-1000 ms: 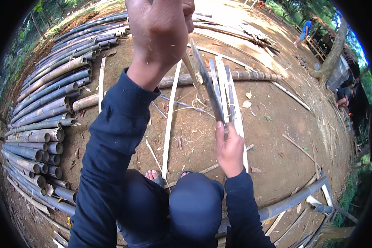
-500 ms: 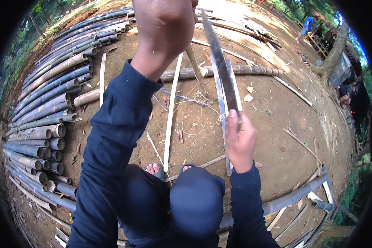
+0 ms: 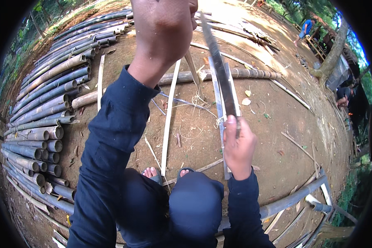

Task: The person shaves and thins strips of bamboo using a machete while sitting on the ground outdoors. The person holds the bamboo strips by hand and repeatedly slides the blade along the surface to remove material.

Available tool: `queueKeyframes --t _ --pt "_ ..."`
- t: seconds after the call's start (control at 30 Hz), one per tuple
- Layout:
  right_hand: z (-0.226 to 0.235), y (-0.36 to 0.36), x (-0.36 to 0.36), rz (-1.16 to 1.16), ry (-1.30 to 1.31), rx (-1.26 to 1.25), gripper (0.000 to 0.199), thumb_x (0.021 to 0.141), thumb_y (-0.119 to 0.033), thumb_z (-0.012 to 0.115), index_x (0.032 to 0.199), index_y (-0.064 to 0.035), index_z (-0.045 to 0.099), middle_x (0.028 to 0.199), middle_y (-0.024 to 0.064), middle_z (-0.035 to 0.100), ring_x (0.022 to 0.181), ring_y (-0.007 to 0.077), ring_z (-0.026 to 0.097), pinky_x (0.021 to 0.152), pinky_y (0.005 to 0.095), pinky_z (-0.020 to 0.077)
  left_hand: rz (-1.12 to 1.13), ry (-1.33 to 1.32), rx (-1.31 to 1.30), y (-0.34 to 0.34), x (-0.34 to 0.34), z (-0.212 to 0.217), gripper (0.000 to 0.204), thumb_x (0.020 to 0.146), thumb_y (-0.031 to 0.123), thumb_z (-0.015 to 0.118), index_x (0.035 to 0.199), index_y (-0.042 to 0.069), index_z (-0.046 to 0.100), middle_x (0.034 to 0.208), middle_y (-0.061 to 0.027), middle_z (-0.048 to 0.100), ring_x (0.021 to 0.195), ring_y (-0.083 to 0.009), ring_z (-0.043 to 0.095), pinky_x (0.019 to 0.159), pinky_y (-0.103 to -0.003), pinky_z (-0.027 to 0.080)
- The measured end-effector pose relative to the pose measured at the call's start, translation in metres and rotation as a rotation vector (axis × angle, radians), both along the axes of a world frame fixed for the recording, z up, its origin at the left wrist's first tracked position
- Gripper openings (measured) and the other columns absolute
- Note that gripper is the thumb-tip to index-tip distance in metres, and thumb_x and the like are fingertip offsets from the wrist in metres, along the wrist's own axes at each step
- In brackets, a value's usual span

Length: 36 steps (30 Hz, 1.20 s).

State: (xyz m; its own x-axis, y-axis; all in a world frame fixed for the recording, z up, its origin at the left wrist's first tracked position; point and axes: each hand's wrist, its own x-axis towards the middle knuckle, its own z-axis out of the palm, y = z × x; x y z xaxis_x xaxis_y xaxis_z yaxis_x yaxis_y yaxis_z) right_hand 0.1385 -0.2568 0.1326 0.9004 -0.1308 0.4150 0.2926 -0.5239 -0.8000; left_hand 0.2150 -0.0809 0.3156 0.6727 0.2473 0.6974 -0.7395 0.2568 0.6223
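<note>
My left hand [image 3: 163, 33] is raised close to the camera, closed around the top of a thin tan bamboo strip [image 3: 193, 68] that slants down toward the ground. My right hand [image 3: 237, 144] is lower, in front of my knees, gripping the handle of a long dark knife [image 3: 219, 70]. Its blade points up toward my left hand and lies just right of the strip. I am squatting, with my sandalled toes [image 3: 152, 172] showing on the dirt.
A stack of bamboo poles [image 3: 41, 103] lies along the left. Pale split strips [image 3: 169, 115] and a bamboo pole [image 3: 256, 74] lie on the dirt ahead. Grey poles [image 3: 293, 198] lie at lower right. A tree trunk [image 3: 332, 58] and two other people [image 3: 306, 28] [image 3: 343, 95] are far right.
My right hand has shifted slightly right and tightened on the knife handle. The blade now runs in one long line up to my left hand, which moved a little right.
</note>
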Motion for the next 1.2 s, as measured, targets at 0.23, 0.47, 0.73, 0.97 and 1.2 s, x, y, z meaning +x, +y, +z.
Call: queueKeyframes --t 0.23,0.47,0.73,0.97,1.2 --pt "-0.076 -0.011 0.025 -0.063 0.249 -0.390 0.034 0.099 -0.028 0.055 0.087 0.0039 0.053 0.059 0.0258 0.056 0.055 0.0453 0.058 0.048 0.0452 0.0434 0.034 -0.088 0.012 -0.009 0.001 -0.003 0.041 0.095 0.048 0.056 0.075 0.015 0.044 0.051 0.0064 0.031 0.038 -0.0029 0.027 0.035 -0.022 0.021" --pt "-0.034 0.006 0.018 -0.014 0.084 -0.168 0.029 0.099 -0.021 0.057 0.084 0.0045 0.055 0.055 0.0220 0.053 0.048 0.0352 0.058 0.044 0.0405 0.0404 -0.032 -0.065 0.006 0.000 0.006 -0.008 0.052 0.094 0.053 0.054 0.061 0.016 0.038 0.049 0.0037 0.031 0.035 -0.0062 0.030 0.035 -0.023 0.024" --pt "-0.117 -0.030 0.043 -0.079 0.132 -0.268 0.029 0.097 -0.024 0.059 0.088 0.0034 0.054 0.056 0.0244 0.054 0.054 0.0429 0.060 0.047 0.0483 0.0406 -0.087 -0.024 0.000 -0.003 0.010 -0.007 0.046 0.095 0.055 0.048 0.072 0.016 0.039 0.050 0.0046 0.029 0.035 -0.0068 0.028 0.036 -0.023 0.024" --pt "-0.039 0.009 0.024 0.105 0.059 -0.027 0.029 0.098 -0.025 0.059 0.087 0.0014 0.055 0.053 0.0177 0.055 0.044 0.0292 0.060 0.045 0.0398 0.0425 -0.140 -0.107 -0.039 0.023 0.021 -0.020 0.040 0.099 0.050 0.041 0.080 0.016 0.038 0.050 0.0049 0.028 0.033 -0.0077 0.025 0.034 -0.023 0.025" --pt "-0.156 -0.032 0.052 -0.101 0.134 -0.270 0.029 0.097 -0.023 0.058 0.084 0.0031 0.057 0.057 0.0235 0.057 0.054 0.0398 0.062 0.049 0.0468 0.0454 -0.049 -0.082 -0.014 -0.004 0.009 -0.007 0.040 0.100 0.050 0.039 0.080 0.016 0.037 0.050 0.0047 0.028 0.033 -0.0084 0.024 0.034 -0.024 0.025"
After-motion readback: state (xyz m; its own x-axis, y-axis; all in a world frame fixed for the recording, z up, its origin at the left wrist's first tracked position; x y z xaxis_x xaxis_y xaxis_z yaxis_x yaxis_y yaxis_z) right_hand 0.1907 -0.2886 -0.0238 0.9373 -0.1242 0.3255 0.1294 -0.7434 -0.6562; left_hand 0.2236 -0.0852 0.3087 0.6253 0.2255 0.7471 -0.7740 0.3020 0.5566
